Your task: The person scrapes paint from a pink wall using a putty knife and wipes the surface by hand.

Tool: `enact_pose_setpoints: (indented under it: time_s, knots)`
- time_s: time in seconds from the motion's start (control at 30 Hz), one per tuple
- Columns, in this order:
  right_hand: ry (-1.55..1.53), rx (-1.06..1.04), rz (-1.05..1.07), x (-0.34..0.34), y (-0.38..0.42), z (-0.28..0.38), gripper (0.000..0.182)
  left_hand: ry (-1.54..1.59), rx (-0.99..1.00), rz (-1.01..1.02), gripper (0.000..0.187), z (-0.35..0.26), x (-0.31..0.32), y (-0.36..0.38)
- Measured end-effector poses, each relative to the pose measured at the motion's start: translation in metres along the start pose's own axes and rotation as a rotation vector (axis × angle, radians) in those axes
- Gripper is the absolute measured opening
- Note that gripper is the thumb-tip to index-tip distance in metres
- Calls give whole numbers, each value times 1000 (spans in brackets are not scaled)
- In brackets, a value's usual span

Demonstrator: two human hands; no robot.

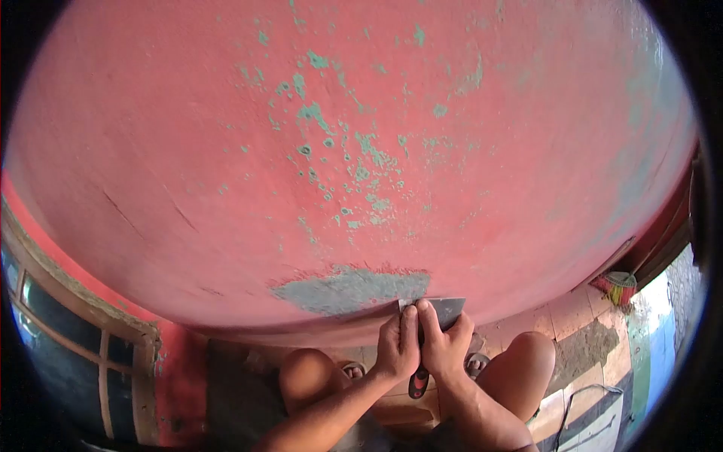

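A scraper (444,306) with a wide metal blade and a dark-and-red handle is held in front of the lower part of a pink-red wall (188,135). My left hand (398,345) closes on it from the left, thumb pointing up along the blade. My right hand (447,343) grips it from the right, its thumb pressed on the blade beside the other. The handle's end sticks out below both hands. The blade's edge is at the wall, right by the lower right end of a bare grey patch (354,291) with a ragged upper border.
Green flecks of older paint dot the wall above the patch. A wood-framed window (102,343) is at the left. A broom with coloured bristles (619,288) leans at the right, above floor tiles (568,313). A pale bag-like item with a dark cord (595,422) lies lower right.
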State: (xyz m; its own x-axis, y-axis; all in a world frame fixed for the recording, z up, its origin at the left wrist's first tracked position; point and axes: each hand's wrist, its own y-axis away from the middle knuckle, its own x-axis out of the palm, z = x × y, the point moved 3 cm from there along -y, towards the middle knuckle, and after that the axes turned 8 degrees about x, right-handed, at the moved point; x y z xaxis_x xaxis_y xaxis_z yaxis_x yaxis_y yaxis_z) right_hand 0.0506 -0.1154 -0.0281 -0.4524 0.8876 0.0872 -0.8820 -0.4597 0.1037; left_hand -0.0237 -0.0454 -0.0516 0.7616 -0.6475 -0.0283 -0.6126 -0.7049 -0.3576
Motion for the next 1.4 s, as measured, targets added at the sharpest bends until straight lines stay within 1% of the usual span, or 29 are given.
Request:
enact_pose_setpoints:
  time_s: [0.1,0.13,0.23,0.27,0.37,0.4,0.5,0.53,0.63,0.67,0.77,0.83,0.87,0.97,1.0,1.1,1.17,1.23,1.27,1.33,1.4]
  knots:
    - [73,0,0,-3,5,9,28,-6,-62,49,36,4,-2,3]
    - [55,-3,-27,-2,4,-2,27,-36,-11,1,36,8,0,6]
    - [40,-22,-68,0,6,2,27,-37,14,-11,35,4,2,2]
    - [23,-27,-40,-1,5,7,27,-9,1,5,35,4,2,0]
    - [8,-37,-7,-2,1,14,27,-70,1,48,34,-5,1,-4]
    - [67,-38,-43,-5,2,3,28,-50,-28,49,34,8,2,2]
    - [-8,-52,-102,-4,4,-12,30,-62,-8,36,34,11,7,5]
    - [70,-21,-70,-9,3,-8,31,-33,-21,32,35,15,7,5]
    - [86,23,-61,-12,0,-15,31,-111,-44,43,35,16,7,10]
    - [80,31,-74,-13,8,-17,30,-119,-32,46,34,14,6,17]
    - [38,-59,-81,-5,-1,0,30,-153,87,40,34,1,7,-4]
    - [19,-94,-70,-5,-3,9,30,-213,104,58,34,-4,6,-6]
    - [33,-94,-46,-7,-5,5,32,-283,195,57,35,2,7,-5]
    - [45,8,-70,-12,0,-19,31,-96,0,35,36,12,11,7]
    - [26,-24,-106,-11,2,-19,30,-55,-51,32,37,13,11,9]
    - [57,-23,-70,-13,0,-12,28,-44,-40,22,38,13,13,7]
    - [94,47,-67,-17,3,-11,28,-17,-146,49,37,12,12,11]
    - [98,57,-55,-17,2,-2,28,69,-219,62,35,8,13,10]
    - [46,41,-37,-17,-1,-5,29,118,-180,44,34,6,15,10]
    - [94,41,-39,-17,-1,-1,29,212,-107,9,32,4,18,19]
    - [91,32,-54,-17,0,-2,29,108,-115,30,32,10,16,23]
